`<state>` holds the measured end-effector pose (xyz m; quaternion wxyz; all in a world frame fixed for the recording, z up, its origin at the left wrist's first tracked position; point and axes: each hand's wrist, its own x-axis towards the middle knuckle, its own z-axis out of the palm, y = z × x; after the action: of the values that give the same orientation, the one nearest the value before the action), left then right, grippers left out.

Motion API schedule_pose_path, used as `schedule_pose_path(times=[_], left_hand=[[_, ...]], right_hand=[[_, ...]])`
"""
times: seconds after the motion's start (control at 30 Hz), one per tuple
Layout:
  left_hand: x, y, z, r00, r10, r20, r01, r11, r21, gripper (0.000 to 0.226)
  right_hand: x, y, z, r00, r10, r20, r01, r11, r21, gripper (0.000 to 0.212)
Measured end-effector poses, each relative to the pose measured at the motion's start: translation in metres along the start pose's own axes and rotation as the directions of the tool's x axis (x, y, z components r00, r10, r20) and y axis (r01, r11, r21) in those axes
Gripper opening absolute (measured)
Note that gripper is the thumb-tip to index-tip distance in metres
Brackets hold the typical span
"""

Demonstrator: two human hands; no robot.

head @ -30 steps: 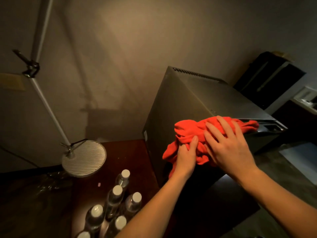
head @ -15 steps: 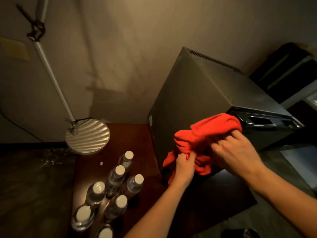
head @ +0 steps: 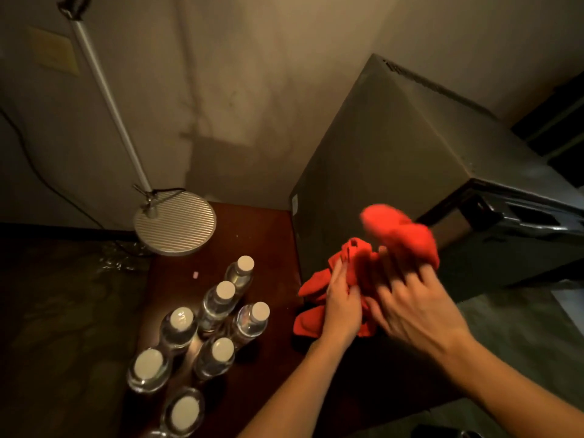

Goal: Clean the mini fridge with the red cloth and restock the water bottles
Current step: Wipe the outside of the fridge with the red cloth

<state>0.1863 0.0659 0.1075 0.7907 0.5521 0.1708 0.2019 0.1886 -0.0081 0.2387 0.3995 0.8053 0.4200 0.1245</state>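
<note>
Two hands hold the red cloth point(head: 399, 235) in front of the mini fridge point(head: 410, 172).

The mini fridge stands at the right part of the dark wooden table point(head: 268, 248), its left side wall bare; left of the fridge the table has free surface up to the round lamp base point(head: 175, 222). A small pale sticker is low on the fridge side, but its writing cannot be read. Seven water bottles point(head: 218, 303) with white caps stand in a group left of the fridge, near the front edge. The left hand point(head: 343, 306) grips the bunched lower part of the cloth. The right hand point(head: 410, 306) is blurred, fingers spread, tips touching the cloth; if it grasps, I cannot tell.
</note>
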Motion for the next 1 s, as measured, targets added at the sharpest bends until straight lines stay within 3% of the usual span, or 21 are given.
schedule_pose_path(times=[0.07, 0.2, 0.33, 0.43, 0.5, 0.6, 0.7, 0.83, 0.97, 1.0], left_hand=[[-0.01, -0.028, -0.006, 1.0, -0.015, 0.019, 0.014, 0.998, 0.056, 0.061], [-0.029, -0.052, -0.004, 0.998, -0.033, 0.06, 0.03, 0.998, 0.052, 0.073], [-0.032, -0.041, -0.001, 0.996, -0.071, 0.058, 0.068, 0.997, 0.044, 0.075], [-0.025, -0.045, -0.006, 0.998, -0.043, 0.052, 0.036, 0.989, 0.146, 0.083], [-0.022, -0.046, -0.007, 0.998, -0.001, 0.064, -0.012, 0.978, 0.206, 0.074], [-0.019, -0.058, -0.012, 0.994, -0.013, 0.108, -0.027, 0.93, 0.367, 0.064], [-0.016, -0.075, -0.022, 0.986, -0.053, 0.158, -0.035, 0.859, 0.511, 0.07], [-0.015, -0.091, -0.033, 0.974, -0.166, 0.157, 0.052, 0.831, 0.554, 0.063], [-0.013, -0.132, -0.041, 0.961, -0.212, 0.176, 0.089, 0.843, 0.531, 0.092], [-0.014, -0.134, -0.039, 0.96, -0.215, 0.178, 0.095, 0.851, 0.516, 0.09]], right_hand=[[-0.007, -0.017, 0.019, 0.996, -0.077, 0.055, 0.077, 0.997, -0.002, 0.039], [-0.01, -0.017, 0.028, 0.98, -0.178, 0.085, 0.178, 0.984, 0.012, 0.037], [-0.004, 0.009, 0.019, 0.993, -0.111, -0.036, 0.112, 0.993, 0.042, 0.048], [0.003, 0.012, 0.009, 0.989, -0.049, -0.139, 0.062, 0.994, 0.088, 0.066], [0.008, 0.0, 0.009, 0.988, -0.044, -0.146, 0.058, 0.994, 0.093, 0.065], [0.014, -0.023, 0.02, 0.991, -0.09, -0.095, 0.097, 0.993, 0.067, 0.064], [0.023, -0.033, 0.027, 0.991, -0.127, 0.035, 0.127, 0.992, 0.008, 0.059], [0.028, -0.053, 0.041, 0.982, -0.154, 0.112, 0.149, 0.988, 0.051, 0.055], [0.024, -0.071, 0.055, 0.97, -0.187, 0.155, 0.179, 0.982, 0.063, 0.055], [0.022, -0.071, 0.056, 0.969, -0.195, 0.154, 0.19, 0.981, 0.051, 0.053]])
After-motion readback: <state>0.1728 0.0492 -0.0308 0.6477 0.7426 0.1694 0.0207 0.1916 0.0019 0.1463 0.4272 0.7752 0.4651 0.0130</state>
